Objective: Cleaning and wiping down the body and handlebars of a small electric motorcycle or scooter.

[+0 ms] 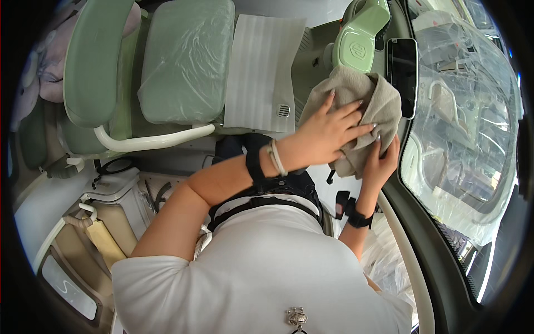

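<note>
A grey-beige cloth [348, 89] lies bunched and folded under both hands, beside a light-green steering column cover [354, 50] with an emblem. My left hand [327, 133] reaches across from the left, its spread fingers resting on top of the cloth. Whether those fingers grip it is not plain. Close by, my right hand [381, 160] pinches the cloth's near right edge between thumb and fingers. The cloth hides whatever is beneath it. A dark display screen [401, 77] stands just past its upper right side.
A plastic-wrapped green seat [187, 62] is at upper left, with a white armrest bar [158, 142]. A white foam sheet [263, 67] covers the floor beside it. The windscreen [463, 125] curves along the right, edged by a dark pillar [429, 221]. A beige-and-white storage bin [114, 183] stands lower left.
</note>
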A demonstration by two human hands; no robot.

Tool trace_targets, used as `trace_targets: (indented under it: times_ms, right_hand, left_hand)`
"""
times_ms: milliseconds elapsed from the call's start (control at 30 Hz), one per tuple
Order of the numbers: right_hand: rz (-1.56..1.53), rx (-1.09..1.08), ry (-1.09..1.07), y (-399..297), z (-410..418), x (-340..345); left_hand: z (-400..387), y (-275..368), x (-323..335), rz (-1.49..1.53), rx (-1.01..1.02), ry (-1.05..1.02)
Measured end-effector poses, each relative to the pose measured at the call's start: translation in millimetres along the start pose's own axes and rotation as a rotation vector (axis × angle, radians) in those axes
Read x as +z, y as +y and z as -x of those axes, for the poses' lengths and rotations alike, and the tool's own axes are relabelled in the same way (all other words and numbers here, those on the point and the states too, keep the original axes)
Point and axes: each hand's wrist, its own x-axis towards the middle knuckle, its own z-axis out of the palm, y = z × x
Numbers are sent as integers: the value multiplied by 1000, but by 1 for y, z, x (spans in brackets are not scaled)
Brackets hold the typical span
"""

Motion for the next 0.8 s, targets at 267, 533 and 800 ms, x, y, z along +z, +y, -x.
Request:
trace_targets:
  times_ms: [267, 533, 800]
  right_hand:
    - [-153, 31, -53, 10, -62, 20]
    - [-108, -117, -73, -21, -30, 0]
    - [-123, -22, -101, -73, 77, 38]
  left_hand:
    - [-50, -74, 5, 224, -11, 30]
    - [-11, -73, 21, 583, -233, 295]
    - [61, -47, 9, 942, -395, 149]
